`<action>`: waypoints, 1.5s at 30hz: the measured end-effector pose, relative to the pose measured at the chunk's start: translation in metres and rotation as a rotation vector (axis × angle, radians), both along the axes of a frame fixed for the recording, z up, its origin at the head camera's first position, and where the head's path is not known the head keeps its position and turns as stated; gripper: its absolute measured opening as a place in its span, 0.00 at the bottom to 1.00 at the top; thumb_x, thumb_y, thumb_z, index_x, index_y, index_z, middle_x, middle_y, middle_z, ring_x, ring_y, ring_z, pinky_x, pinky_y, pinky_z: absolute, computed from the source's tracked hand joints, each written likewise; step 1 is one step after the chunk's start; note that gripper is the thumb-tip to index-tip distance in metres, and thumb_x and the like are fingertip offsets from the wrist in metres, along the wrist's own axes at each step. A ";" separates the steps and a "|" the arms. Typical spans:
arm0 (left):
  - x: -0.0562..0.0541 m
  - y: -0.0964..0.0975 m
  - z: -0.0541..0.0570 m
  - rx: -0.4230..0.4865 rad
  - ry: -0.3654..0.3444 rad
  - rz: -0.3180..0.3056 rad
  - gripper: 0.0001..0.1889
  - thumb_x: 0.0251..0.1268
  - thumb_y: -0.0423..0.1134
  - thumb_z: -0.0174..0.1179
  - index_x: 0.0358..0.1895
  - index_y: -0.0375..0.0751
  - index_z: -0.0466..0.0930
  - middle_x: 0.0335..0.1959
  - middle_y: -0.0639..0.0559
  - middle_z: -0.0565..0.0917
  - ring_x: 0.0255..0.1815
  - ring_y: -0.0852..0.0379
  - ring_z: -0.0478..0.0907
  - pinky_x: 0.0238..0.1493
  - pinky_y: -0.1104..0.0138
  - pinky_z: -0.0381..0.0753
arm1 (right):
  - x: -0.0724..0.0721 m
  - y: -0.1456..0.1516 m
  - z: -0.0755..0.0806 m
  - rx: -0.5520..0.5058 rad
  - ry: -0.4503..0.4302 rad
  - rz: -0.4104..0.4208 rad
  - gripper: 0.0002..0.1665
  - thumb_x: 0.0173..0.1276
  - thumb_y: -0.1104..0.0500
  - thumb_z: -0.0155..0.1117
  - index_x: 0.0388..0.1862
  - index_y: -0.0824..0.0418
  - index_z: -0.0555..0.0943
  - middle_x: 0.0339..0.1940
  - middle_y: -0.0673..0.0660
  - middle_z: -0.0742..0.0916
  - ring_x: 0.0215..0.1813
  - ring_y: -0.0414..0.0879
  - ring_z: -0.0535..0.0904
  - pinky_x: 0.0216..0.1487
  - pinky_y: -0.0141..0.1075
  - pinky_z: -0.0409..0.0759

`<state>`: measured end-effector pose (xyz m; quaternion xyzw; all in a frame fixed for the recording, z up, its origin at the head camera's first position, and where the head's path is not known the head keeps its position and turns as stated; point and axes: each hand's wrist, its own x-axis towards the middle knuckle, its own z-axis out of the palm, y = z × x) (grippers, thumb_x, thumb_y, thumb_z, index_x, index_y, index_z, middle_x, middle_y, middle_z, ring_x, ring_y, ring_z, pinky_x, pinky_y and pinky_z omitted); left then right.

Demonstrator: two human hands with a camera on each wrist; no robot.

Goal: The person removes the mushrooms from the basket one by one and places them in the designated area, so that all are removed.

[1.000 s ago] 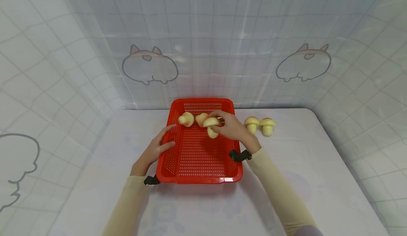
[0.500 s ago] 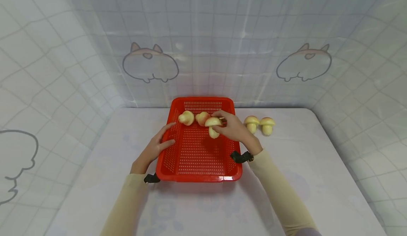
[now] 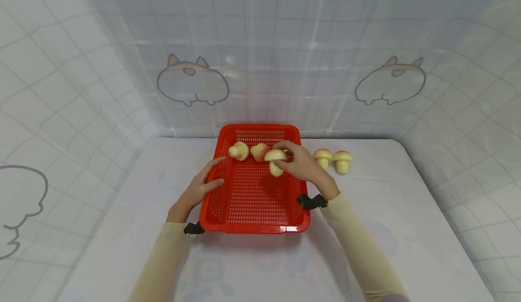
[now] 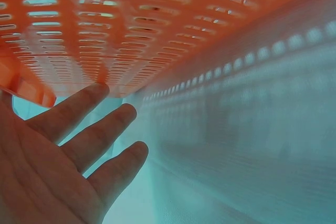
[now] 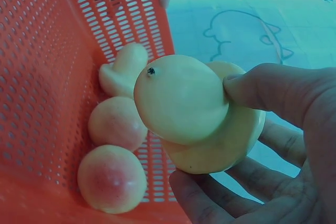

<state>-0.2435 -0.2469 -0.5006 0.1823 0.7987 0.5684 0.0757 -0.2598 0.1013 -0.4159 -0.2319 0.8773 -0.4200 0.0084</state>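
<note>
My right hand (image 3: pixel 299 161) pinches a toy mushroom (image 3: pixel 275 162) by its stem and cap, over the right part of a red plastic basket (image 3: pixel 254 228). In the right wrist view the held mushroom (image 5: pixel 181 100) points its stem end at the camera. Several more mushrooms lie along the basket's far end, among them one on its side (image 3: pixel 239 151) and one with a reddish cap (image 3: pixel 259 152); another mushroom (image 5: pixel 112 179) shows only in the right wrist view. My left hand (image 3: pixel 198 186) rests at the basket's left rim, its fingers (image 4: pixel 100 135) straight and spread beside the slotted wall.
Two mushrooms stand on the white table right of the basket, a nearer-in one (image 3: pixel 323 157) and an outer one (image 3: pixel 343 161). A checked curtain (image 3: pixel 264 67) rises behind the table's far edge and along both sides.
My right hand has drawn slightly to the right with the mushroom, showing more of the reddish-capped one behind it. The left hand and the basket stay nearly in place.
</note>
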 end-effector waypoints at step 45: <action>0.001 0.000 -0.002 -0.044 -0.005 0.020 0.33 0.78 0.39 0.55 0.81 0.52 0.56 0.70 0.35 0.69 0.58 0.37 0.78 0.53 0.53 0.86 | 0.016 0.097 0.009 -0.008 -0.017 -0.168 0.28 0.73 0.56 0.68 0.68 0.62 0.75 0.64 0.63 0.83 0.64 0.63 0.81 0.56 0.52 0.85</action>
